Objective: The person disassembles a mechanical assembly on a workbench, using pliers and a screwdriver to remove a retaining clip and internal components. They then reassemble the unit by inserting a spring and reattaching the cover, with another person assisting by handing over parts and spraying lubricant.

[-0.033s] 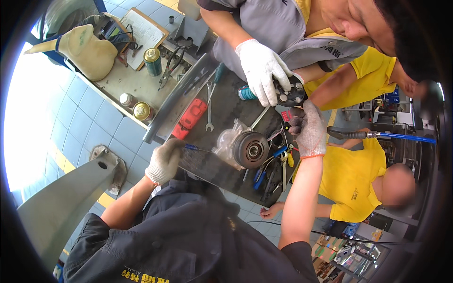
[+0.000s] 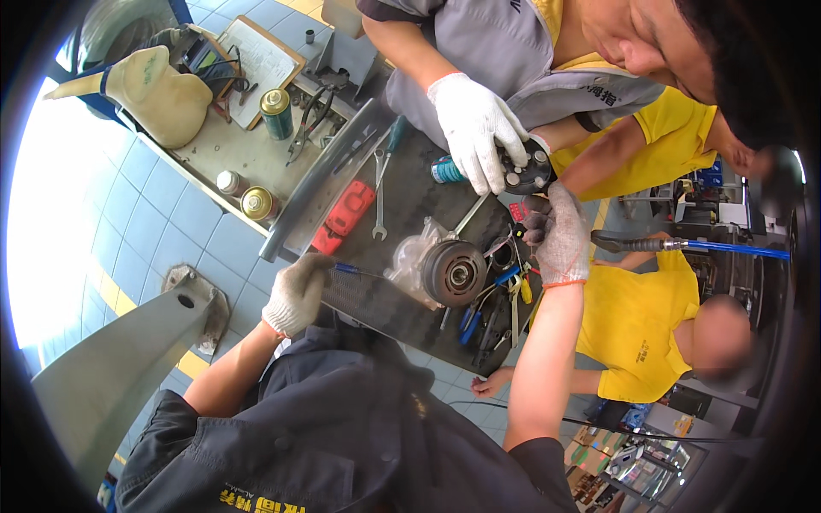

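My left hand [image 2: 299, 293], in a dirty pale knit glove, is at the near left edge of the black-topped work surface. Its fingers curl round a thin tool with a blue handle [image 2: 346, 268]. My right hand [image 2: 563, 239], gloved with dark fingertips, is closed right beside a black round part with silver bolts [image 2: 528, 173]. What its fingers hold is hidden. A co-worker's white-gloved hand [image 2: 479, 132] grips that part from above. Between my hands sits a pulley with a grooved rim [image 2: 456, 272], with clear plastic wrap [image 2: 416, 265] beside it.
Left of the pulley lie a red tool [image 2: 344, 215] and a combination wrench [image 2: 380, 192]. Pliers and screwdrivers [image 2: 496, 312] cluster at its right. A side bench holds spray cans [image 2: 276, 113], a clipboard [image 2: 256, 64] and a cream jug [image 2: 162, 98]. People in yellow shirts [image 2: 646, 329] stand right.
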Action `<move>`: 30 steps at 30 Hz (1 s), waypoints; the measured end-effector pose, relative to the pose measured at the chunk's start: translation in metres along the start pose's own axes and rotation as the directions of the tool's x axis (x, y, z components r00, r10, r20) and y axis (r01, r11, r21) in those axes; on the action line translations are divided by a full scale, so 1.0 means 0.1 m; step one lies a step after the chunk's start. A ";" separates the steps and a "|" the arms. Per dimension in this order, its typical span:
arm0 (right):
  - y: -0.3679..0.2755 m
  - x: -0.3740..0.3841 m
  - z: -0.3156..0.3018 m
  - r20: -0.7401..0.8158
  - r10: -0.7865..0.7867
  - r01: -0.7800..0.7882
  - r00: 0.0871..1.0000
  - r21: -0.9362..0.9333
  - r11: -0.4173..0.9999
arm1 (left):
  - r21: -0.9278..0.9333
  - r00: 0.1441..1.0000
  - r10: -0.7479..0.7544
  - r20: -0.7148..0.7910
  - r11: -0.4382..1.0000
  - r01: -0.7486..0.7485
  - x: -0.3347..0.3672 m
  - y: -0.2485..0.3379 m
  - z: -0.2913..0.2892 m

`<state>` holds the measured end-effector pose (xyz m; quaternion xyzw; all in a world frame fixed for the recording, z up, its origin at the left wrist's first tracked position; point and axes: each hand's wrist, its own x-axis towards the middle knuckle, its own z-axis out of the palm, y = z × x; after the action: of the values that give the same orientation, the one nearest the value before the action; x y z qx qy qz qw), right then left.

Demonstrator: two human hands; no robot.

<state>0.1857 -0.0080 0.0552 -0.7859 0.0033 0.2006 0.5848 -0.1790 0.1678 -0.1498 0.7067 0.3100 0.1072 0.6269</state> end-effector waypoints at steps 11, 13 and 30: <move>0.05 -0.33 -0.08 -0.056 -0.070 0.067 0.996 -0.063 0.996 | -0.610 0.889 -0.211 0.406 0.662 0.436 0.14 0.27 -0.20; 0.07 -0.62 -0.02 -0.003 -0.224 0.224 0.975 -0.044 0.974 | -0.674 0.852 -0.234 0.468 0.528 0.516 0.11 0.48 -0.18; 0.24 -1.60 0.58 0.616 -0.484 0.742 0.622 -0.266 0.616 | -0.695 0.792 0.053 0.609 0.517 0.500 0.12 1.22 0.41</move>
<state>0.0146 0.0016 0.0709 -0.7796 -0.4744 0.1635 0.3746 -0.1108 0.1385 -0.0443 0.2729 0.1166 -0.0578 0.9532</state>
